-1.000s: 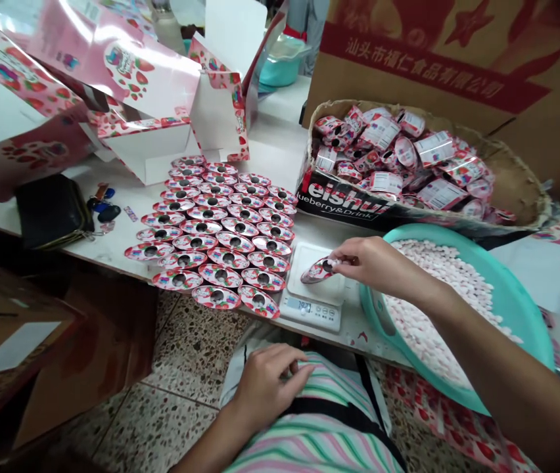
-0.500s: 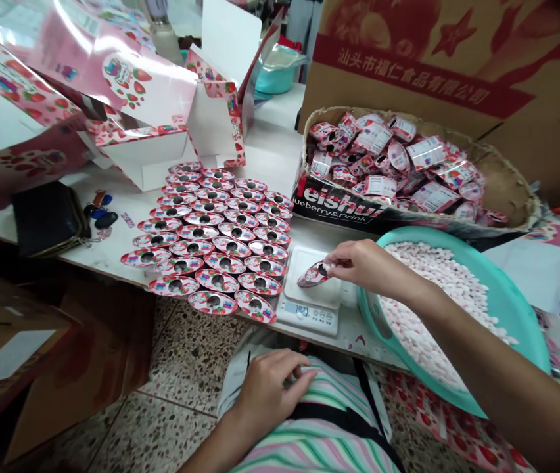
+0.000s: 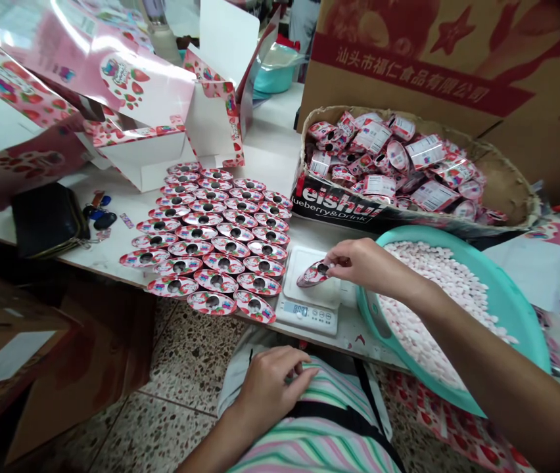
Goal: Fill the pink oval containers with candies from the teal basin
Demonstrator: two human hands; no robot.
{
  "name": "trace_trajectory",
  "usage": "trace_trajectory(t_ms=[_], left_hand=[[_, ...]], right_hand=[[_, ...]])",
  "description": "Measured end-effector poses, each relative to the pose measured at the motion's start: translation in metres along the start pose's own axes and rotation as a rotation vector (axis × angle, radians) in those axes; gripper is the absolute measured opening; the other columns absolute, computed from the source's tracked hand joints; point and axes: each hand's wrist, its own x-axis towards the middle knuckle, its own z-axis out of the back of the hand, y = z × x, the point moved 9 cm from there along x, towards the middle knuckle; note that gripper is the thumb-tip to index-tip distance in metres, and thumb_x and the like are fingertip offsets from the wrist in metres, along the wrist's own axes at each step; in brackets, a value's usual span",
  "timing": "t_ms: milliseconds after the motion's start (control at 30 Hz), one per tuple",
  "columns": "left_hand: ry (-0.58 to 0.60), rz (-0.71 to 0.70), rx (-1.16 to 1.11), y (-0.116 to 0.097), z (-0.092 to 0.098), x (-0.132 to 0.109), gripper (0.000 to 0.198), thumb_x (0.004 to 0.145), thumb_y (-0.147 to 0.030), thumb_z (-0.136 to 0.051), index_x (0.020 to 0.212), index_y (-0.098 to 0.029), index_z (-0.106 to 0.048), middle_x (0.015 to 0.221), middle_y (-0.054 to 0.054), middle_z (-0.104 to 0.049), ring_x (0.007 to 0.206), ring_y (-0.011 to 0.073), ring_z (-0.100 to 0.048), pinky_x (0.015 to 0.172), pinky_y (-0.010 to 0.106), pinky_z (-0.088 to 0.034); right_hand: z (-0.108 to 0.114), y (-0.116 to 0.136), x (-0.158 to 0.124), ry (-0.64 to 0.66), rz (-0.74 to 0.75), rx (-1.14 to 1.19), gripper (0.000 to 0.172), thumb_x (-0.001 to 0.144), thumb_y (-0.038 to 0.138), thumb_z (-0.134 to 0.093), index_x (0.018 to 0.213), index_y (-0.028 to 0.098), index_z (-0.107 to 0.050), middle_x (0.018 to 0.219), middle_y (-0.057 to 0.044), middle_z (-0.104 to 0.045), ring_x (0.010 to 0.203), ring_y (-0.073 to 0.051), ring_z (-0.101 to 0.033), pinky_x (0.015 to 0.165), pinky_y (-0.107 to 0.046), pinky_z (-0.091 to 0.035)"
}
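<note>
My right hand (image 3: pixel 366 265) reaches over a small white digital scale (image 3: pixel 311 297) and pinches at the mouth of a pink strawberry-printed pouch (image 3: pixel 312 274) lying on its platform. Small white candy pieces show at the fingertips. Just right of the hand a teal basin (image 3: pixel 511 292) is heaped with white and pink candies (image 3: pixel 438 295). My left hand (image 3: pixel 270 387) rests curled in my lap on striped cloth, its fingers closed loosely on something small that I cannot make out. Several filled pouches (image 3: pixel 211 230) lie in rows to the left of the scale.
A cardboard tray (image 3: pixel 344 200) of loose empty pouches sits behind the scale, before a large brown carton (image 3: pixel 432 72). Open pink display boxes (image 3: pixel 146 131), a black wallet (image 3: pixel 48 220) and keys (image 3: pixel 97 210) lie at the left. Terrazzo floor shows below the table edge.
The scale reading has changed. My right hand has stayed at the pouch with only slight finger movement; my left hand remains in my lap.
</note>
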Motion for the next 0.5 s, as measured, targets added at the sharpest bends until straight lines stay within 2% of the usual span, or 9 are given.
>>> trace_trajectory(t_ms=[300,500], left_hand=[[0.003,0.001,-0.002,0.0,0.0004,0.0016,0.009,0.085,-0.027,-0.061,0.085,-0.02,-0.067,0.074,0.0,-0.07,0.065,0.0121,-0.063,0.06,0.021,-0.044],[0.014,0.005,-0.016,0.0008,-0.0012,0.0033,0.008,0.085,-0.026,-0.061,0.085,-0.021,-0.066,0.073,-0.001,-0.069,0.066,0.0118,-0.063,0.061,0.02,-0.043]], right_hand=[[0.004,-0.002,-0.0004,-0.012,-0.029,0.067,0.003,0.074,0.017,-0.063,0.076,0.019,-0.063,0.067,0.001,-0.062,0.062,-0.013,-0.055,0.056,-0.023,-0.034],[0.0063,-0.0033,-0.0003,-0.021,-0.045,0.075,0.01,0.073,0.016,-0.066,0.073,0.019,-0.057,0.066,0.002,-0.061,0.062,-0.013,-0.055,0.056,-0.022,-0.034]])
